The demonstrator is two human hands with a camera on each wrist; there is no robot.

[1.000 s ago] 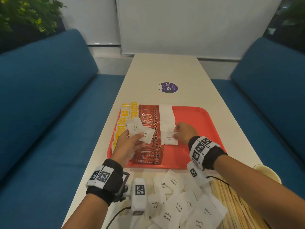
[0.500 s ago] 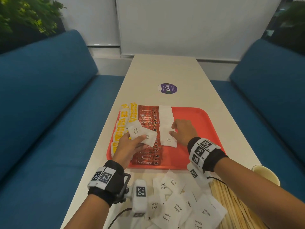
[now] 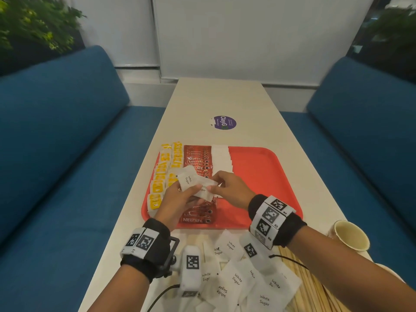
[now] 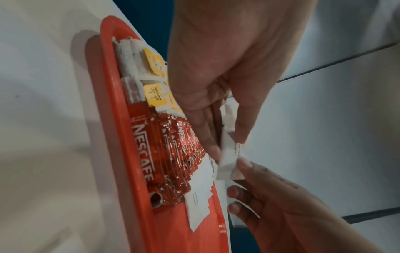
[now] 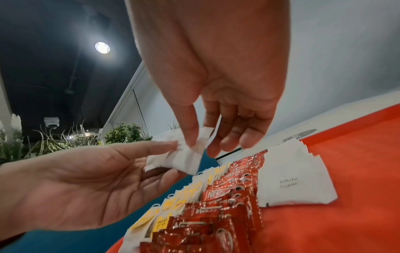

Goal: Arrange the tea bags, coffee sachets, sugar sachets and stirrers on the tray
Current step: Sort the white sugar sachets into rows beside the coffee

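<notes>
Pinching one sugar sachet (image 3: pixel 206 189) off the small fan gripped in left hand (image 3: pixel 174 200), right hand (image 3: pixel 229 190) thumb and forefinger on its right edge, above coffee sachets (image 3: pixel 198 163) on tray (image 3: pixel 258 167); probably light, limp paper, best taken by a sealed edge

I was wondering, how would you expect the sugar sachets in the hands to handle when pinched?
The sugar sachet looks light and floppy: it creases under the right hand's pinch. Probably not slippery, since the left hand fans two by fingertips alone.
</notes>
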